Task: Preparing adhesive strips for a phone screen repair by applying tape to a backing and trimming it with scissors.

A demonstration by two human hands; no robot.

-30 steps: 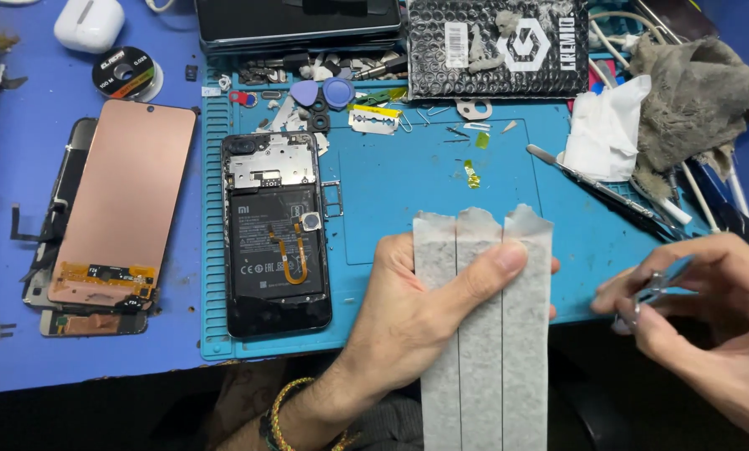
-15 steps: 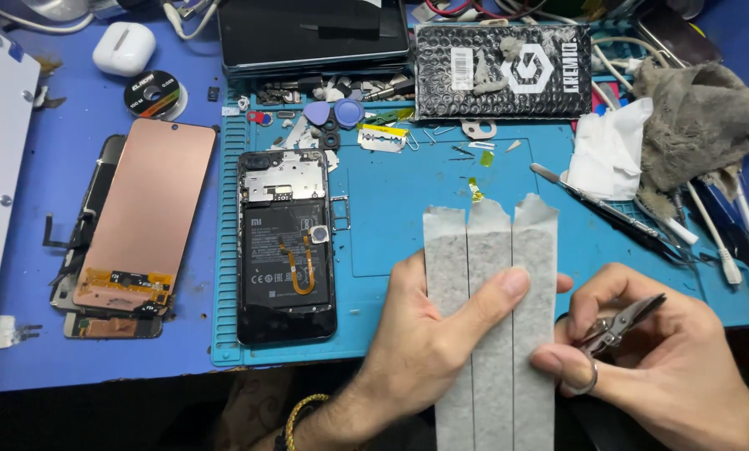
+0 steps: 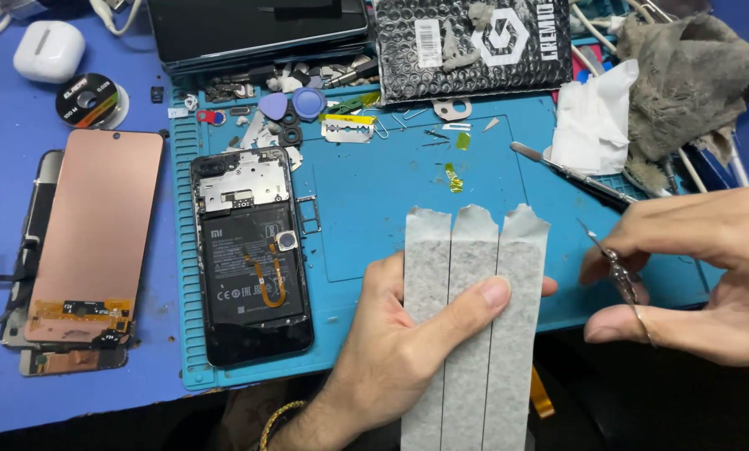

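Note:
My left hand (image 3: 399,351) grips three grey-white strips of tape (image 3: 475,326) held side by side, thumb pressed across their front. My right hand (image 3: 700,276) holds small thin scissors (image 3: 621,271), points up, just right of the strips and apart from them. An opened black phone (image 3: 253,255) with its battery and board exposed lies on the blue work mat (image 3: 391,184), left of my left hand. A copper-backed phone screen (image 3: 91,238) lies further left on the blue table.
Along the mat's back edge lie picks, screws and small parts (image 3: 295,108). A black bubble-wrap pouch (image 3: 475,46), a white tissue (image 3: 592,125), a grey rag (image 3: 692,83), a metal tool (image 3: 571,175), a tape roll (image 3: 89,100) and a white earbud case (image 3: 49,50) surround it.
My right hand rose and moved right with the scissors, away from the strips' lower edge. The view shifted slightly; my left hand keeps holding the strips.

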